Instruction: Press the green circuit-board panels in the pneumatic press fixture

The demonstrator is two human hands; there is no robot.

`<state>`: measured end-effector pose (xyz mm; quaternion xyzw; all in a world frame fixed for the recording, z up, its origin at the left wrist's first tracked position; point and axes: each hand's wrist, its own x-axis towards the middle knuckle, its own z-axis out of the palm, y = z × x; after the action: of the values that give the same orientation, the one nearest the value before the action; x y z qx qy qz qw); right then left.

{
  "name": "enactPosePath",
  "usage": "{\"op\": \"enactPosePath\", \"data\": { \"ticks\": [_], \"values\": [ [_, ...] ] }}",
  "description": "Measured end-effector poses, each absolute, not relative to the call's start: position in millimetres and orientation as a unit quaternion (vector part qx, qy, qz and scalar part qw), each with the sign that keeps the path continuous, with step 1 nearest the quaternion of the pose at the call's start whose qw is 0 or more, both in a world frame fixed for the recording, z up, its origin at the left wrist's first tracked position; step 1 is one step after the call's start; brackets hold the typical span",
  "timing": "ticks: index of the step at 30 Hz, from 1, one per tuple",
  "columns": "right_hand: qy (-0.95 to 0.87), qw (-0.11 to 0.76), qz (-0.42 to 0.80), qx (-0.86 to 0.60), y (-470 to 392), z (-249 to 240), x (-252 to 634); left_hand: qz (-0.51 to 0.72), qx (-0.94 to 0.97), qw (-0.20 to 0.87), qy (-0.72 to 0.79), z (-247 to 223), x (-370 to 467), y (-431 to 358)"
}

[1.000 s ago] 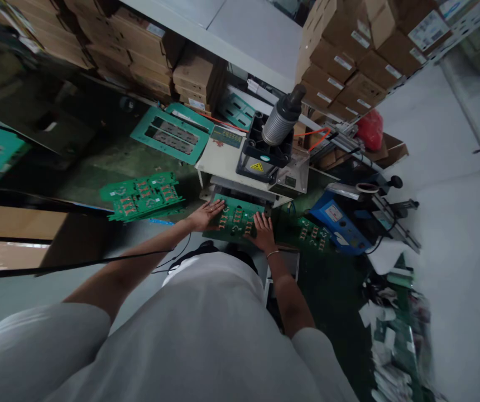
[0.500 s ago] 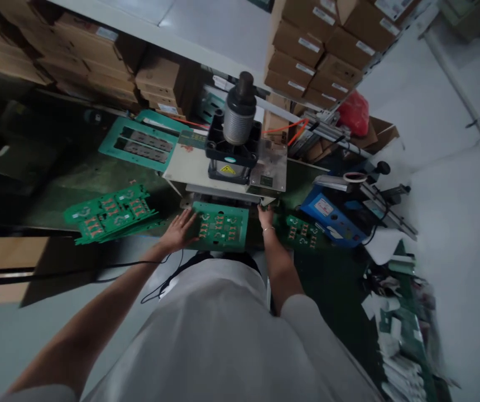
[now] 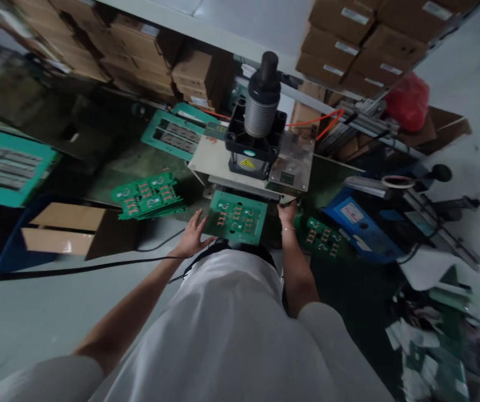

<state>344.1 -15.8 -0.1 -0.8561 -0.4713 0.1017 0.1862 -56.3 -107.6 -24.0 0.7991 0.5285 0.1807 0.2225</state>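
A green circuit-board panel (image 3: 238, 216) lies at the front of a bench press (image 3: 257, 139), its far edge close under the press head. Beside the panel's left edge is my left hand (image 3: 193, 237), fingers spread, holding nothing. My right hand (image 3: 287, 212) is at the press's front right corner, its fingers bent against something there that is too small and dark to make out. To the left lies a stack of similar green panels (image 3: 145, 195). Another green panel (image 3: 322, 237) rests to the right of my right hand.
A blue machine (image 3: 361, 223) stands on the right. Cardboard boxes (image 3: 198, 72) are stacked behind the bench. Green frames (image 3: 175, 134) lie left of the press. An open carton (image 3: 64, 223) is at the left, with a black cable (image 3: 76, 270) in front.
The view has shifted left, so the bench appears further right. My left hand has moved slightly away from the panel, with its fingers wider apart. My right hand remains at the press corner.
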Motion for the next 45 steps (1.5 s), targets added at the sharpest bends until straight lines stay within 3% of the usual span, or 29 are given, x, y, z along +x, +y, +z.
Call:
{"op": "enactPosePath", "data": {
  "ticks": [5,8,13,18,23,38,45],
  "values": [
    [-0.49,0.265,0.088,-0.826,-76,38,360,0.188,0.756,0.218,0.588,-11,-70,-107],
    [-0.457,0.264,0.019,-0.849,-116,71,394,0.206,0.741,0.212,0.604,-6,-79,-98],
    [-0.287,0.135,-0.054,-0.947,-159,108,446,0.256,0.738,0.209,0.589,-12,-79,-76],
    [-0.232,0.019,-0.007,-0.973,-165,106,452,0.266,0.746,0.226,0.568,-14,-71,-68],
    [-0.241,-0.022,0.038,-0.97,-151,97,444,0.263,0.764,0.214,0.549,-7,-72,-66],
    [-0.199,0.006,0.082,-0.976,-143,118,436,0.255,0.813,0.231,0.47,3,-55,-20],
    [-0.246,0.092,0.005,-0.965,-159,135,422,0.169,0.851,0.246,0.433,15,-24,10]
  ]
}}
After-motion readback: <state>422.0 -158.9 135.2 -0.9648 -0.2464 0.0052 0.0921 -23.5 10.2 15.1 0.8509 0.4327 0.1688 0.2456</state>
